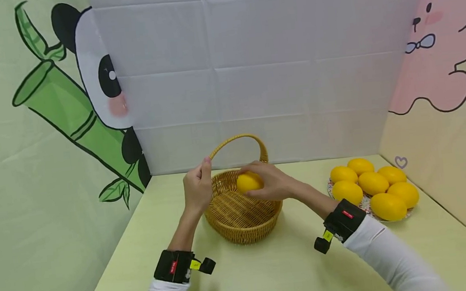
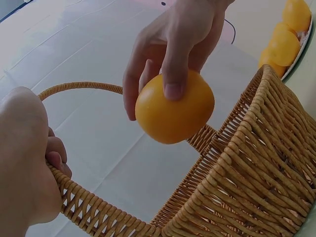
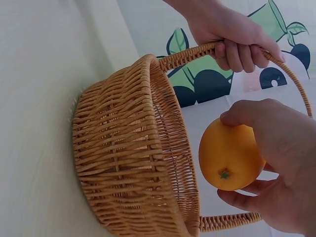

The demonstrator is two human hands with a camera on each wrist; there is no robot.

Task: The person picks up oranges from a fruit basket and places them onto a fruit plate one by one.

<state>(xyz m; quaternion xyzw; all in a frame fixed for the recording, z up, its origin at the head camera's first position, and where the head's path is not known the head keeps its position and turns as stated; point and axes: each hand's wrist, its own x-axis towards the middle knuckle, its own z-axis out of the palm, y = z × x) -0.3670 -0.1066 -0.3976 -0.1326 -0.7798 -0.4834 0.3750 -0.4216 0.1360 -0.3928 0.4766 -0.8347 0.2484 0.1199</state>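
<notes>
My left hand (image 1: pixel 197 189) grips the arched handle (image 1: pixel 238 137) of a round wicker basket (image 1: pixel 245 235) on the table. Its fingers curl round the handle's left side, as the right wrist view also shows. Above the basket's opening, my right hand (image 1: pixel 278 182) holds an orange (image 1: pixel 247 182) between thumb and fingers. This fruit (image 3: pixel 231 155) is smooth and yellow-orange, with a small green stem mark at one end. It is apart from the basket's wall (image 2: pixel 247 168) in the left wrist view. Bare woven bottom shows inside the basket.
To the right stands a patterned plate (image 1: pixel 366 203) with several more oranges (image 1: pixel 373 183), close to the right wall cloth. A pale cloth (image 1: pixel 261 90) hangs behind the table (image 1: pixel 255 276). Cartoon prints of a panda and a pink animal mark the side cloths.
</notes>
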